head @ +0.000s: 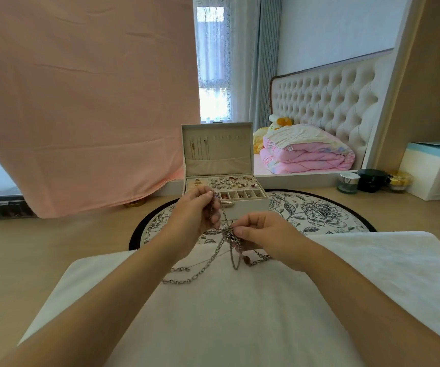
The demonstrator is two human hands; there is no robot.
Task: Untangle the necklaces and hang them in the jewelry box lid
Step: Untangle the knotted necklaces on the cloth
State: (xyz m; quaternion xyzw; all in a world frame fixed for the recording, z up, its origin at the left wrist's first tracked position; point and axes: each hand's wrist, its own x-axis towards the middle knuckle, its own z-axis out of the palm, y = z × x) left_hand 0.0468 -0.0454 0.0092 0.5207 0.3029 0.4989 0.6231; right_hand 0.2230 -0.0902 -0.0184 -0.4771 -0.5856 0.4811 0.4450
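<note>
A knot of silver chain necklaces (229, 235) hangs between my hands above a white towel (213, 313). My left hand (195, 215) pinches one chain and holds it raised. Fingers of my right hand (261, 231) are closed on the tangled clump. Loose chain ends (184, 276) trail down onto the towel. Behind my hands stands the white jewelry box (248, 205), open, its upright lid (217, 149) showing a row of hooks with a few thin necklaces hung at the left. Its tray holds several earrings.
The box sits on a round floral mat (319, 213) on a wooden tabletop. A pink cloth (81, 102) drapes at the left. Small jars (348, 182) and a white carton (436, 173) stand at the right, below a mirror.
</note>
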